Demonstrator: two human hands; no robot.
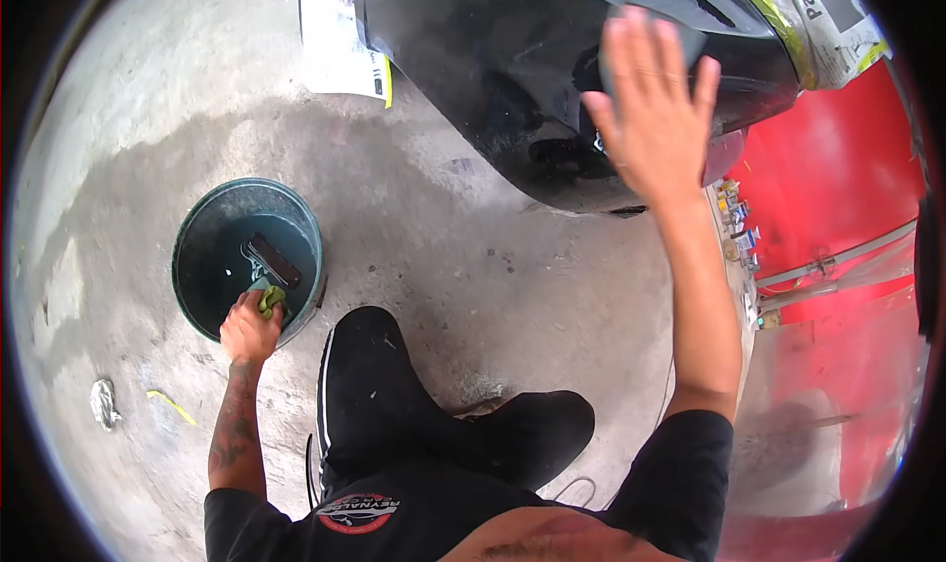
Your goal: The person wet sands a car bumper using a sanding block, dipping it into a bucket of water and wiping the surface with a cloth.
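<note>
My left hand [250,330] is at the near rim of a dark green bucket [178,257], its fingers closed on a yellow-green cloth [272,300]. Water fills the lower part of the bucket, and a dark oblong block [273,260] lies in it. My right hand [650,119] rests flat, fingers spread, over a dark grey sheet [690,42] that looks like sandpaper. The sheet lies against a glossy black car panel [473,60], and my palm hides most of it.
Printed masking paper [340,40] and yellow tape [774,10] border the panel. Red bodywork [828,168] stands at the right, with small containers [739,227] beside it. Wet concrete floor [414,266] surrounds the bucket; crumpled foil-like scrap [104,404] and a yellow strip [171,406] lie at lower left.
</note>
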